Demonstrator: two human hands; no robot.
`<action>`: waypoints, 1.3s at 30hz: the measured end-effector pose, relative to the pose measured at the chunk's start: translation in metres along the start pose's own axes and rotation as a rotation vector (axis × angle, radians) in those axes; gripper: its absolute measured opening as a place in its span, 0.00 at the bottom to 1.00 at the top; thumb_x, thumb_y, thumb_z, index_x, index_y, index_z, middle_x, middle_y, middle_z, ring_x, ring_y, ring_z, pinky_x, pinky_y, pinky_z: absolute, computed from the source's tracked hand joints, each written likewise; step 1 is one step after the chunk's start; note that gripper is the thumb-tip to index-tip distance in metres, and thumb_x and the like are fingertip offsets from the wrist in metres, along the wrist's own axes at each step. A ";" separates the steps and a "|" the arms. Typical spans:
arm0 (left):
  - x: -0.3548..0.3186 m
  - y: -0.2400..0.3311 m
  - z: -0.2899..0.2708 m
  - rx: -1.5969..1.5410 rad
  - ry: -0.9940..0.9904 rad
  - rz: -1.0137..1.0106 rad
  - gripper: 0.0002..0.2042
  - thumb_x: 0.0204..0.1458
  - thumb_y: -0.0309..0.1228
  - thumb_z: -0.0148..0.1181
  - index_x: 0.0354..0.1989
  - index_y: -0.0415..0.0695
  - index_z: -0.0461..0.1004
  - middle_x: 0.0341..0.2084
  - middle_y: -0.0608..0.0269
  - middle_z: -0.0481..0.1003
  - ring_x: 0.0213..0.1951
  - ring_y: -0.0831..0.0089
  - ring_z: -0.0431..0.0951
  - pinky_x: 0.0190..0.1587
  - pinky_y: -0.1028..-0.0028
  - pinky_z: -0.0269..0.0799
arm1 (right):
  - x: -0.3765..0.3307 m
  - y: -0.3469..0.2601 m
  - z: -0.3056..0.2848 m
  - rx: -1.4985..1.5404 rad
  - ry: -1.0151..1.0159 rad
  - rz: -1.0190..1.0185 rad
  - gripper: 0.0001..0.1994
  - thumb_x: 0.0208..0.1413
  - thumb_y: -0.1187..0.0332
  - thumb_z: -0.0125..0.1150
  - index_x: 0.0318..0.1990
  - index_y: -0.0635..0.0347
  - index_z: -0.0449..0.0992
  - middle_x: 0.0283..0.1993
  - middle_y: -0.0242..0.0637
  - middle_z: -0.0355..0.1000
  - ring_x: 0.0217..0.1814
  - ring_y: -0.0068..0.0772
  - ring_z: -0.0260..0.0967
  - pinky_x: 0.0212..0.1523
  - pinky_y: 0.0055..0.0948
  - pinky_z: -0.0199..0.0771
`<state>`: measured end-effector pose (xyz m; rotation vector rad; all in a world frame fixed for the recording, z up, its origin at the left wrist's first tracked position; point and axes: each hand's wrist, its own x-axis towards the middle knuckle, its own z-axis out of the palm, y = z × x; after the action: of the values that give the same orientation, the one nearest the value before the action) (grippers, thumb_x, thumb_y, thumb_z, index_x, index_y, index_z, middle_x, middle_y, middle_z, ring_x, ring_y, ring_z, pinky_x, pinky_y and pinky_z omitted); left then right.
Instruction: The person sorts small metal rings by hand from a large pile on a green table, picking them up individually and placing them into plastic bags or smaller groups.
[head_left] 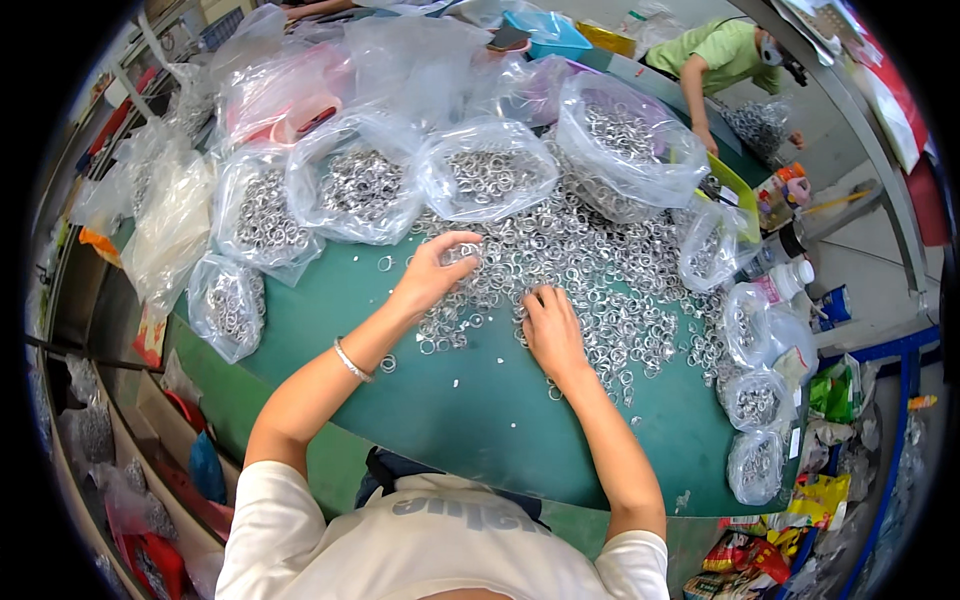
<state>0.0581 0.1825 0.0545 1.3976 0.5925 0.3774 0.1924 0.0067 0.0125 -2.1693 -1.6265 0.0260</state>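
Small silver metal rings [590, 270] lie in a wide heap across the green table [440, 400]. At the heap's left edge is my left hand [435, 272], its thumb and index finger curved apart, with rings showing in the gap between them. My right hand [555, 330] rests lower and to the right on the heap. Its fingers are curled down together, and their tips touch rings; whatever they pinch is hidden. Two loose rings [387, 364] lie near my left forearm, which wears a bracelet [352, 360].
Open clear plastic bags full of rings [365, 185] line the table's far side, with smaller ring bags [755, 400] along the right edge. A white-capped bottle [785, 280] stands at right. Across the table, a person in a green shirt [710, 60] reaches toward a yellow-green bin [735, 190].
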 end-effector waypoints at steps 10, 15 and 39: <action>-0.002 0.008 0.007 -0.031 -0.117 0.089 0.17 0.53 0.17 0.48 0.53 0.38 0.69 0.50 0.59 0.69 0.45 0.73 0.76 0.41 0.77 0.76 | -0.025 0.032 -0.041 0.541 0.289 0.471 0.11 0.48 0.79 0.56 0.41 0.66 0.74 0.26 0.34 0.71 0.21 0.20 0.64 0.24 0.22 0.65; 0.000 0.003 0.000 0.100 -0.110 0.073 0.15 0.55 0.20 0.51 0.51 0.37 0.70 0.51 0.57 0.69 0.39 0.74 0.78 0.33 0.79 0.77 | -0.029 0.034 -0.059 0.268 0.257 0.436 0.13 0.48 0.79 0.56 0.43 0.65 0.73 0.39 0.40 0.69 0.39 0.35 0.65 0.44 0.31 0.67; -0.014 -0.026 -0.006 0.589 0.009 0.400 0.17 0.52 0.20 0.55 0.52 0.41 0.70 0.50 0.59 0.70 0.49 0.67 0.74 0.45 0.73 0.71 | -0.059 -0.018 -0.041 -0.025 0.141 0.062 0.16 0.45 0.69 0.66 0.42 0.61 0.74 0.49 0.41 0.66 0.56 0.44 0.61 0.59 0.47 0.53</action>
<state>0.0407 0.1755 0.0305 2.0934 0.4422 0.5545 0.1681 -0.0571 0.0422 -2.1869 -1.4893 -0.1270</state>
